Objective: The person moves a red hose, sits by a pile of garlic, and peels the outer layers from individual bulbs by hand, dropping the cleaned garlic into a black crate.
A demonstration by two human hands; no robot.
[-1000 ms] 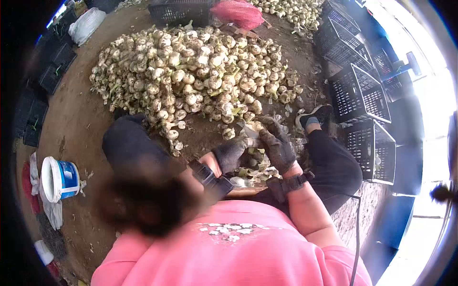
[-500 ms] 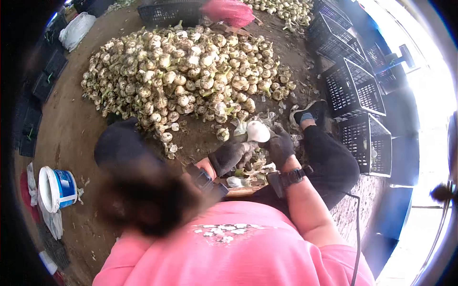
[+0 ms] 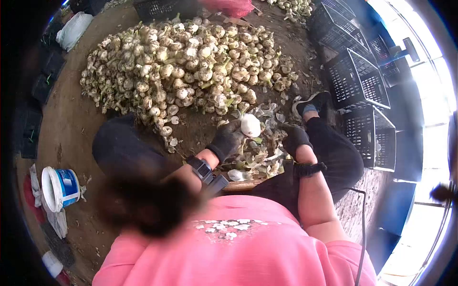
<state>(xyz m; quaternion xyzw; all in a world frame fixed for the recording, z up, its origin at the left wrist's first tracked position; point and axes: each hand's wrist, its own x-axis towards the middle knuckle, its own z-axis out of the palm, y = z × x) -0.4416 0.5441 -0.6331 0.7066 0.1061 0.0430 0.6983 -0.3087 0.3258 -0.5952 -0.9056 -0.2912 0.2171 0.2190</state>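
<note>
A peeled white bulb [image 3: 250, 126] is held in my left hand [image 3: 227, 140], which wears a dark glove and has its fingers wrapped round the bulb's left side. To the right of the bulb, apart from it, is my right hand [image 3: 295, 138], also in a dark glove; its fingers point up and left and are too dark to make out. Loose peeled skins and leaves [image 3: 260, 159] lie below and between the hands. Beyond them rises a large heap of unpeeled bulbs [image 3: 191, 66].
Black crates [image 3: 358, 78] stand along the right side, with another crate [image 3: 164, 9] behind the heap. A white and blue bucket [image 3: 60, 188] lies at the left. A red net bag [image 3: 229, 6] is at the top, a white sack [image 3: 74, 29] at upper left.
My right hand has come away from the bulb, moving right. My left hand still holds the bulb, now slightly further left and higher. The view has shifted a little.
</note>
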